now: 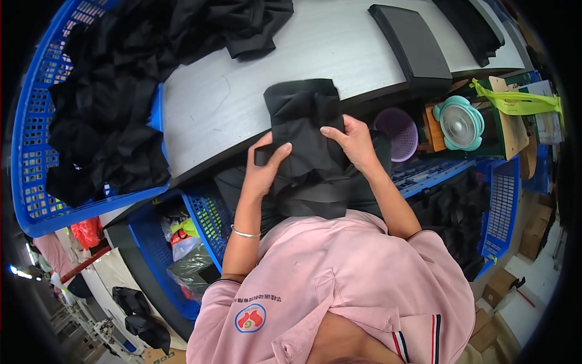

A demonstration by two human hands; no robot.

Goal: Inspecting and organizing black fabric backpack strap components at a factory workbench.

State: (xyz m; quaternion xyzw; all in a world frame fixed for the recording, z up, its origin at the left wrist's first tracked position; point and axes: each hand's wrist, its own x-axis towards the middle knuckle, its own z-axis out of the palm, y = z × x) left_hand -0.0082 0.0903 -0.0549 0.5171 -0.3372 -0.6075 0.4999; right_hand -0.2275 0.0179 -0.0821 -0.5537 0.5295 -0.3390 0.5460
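Note:
A piece of black fabric (pixel 306 142) is stretched between my two hands, its far end over the edge of the pale table (pixel 212 100) and its near end hanging at my lap. My left hand (pixel 267 162) grips its left edge, thumb on top, with a black strap-like loop between thumb and fingers. On the right edge my right hand (pixel 353 141) pinches the cloth, thumb on top and fingers partly hidden behind. Creases run across the fabric's middle.
A blue basket (pixel 36 182) heaped with black cloth (pixel 109 127) stands at the left. Dark flat pieces (pixel 415 45) lie at the table's far right. Beyond the edge are a purple basket (pixel 397 133), a teal fan (pixel 461 123) and another blue crate (pixel 503 206). A blue bin (pixel 157 255) holds bags.

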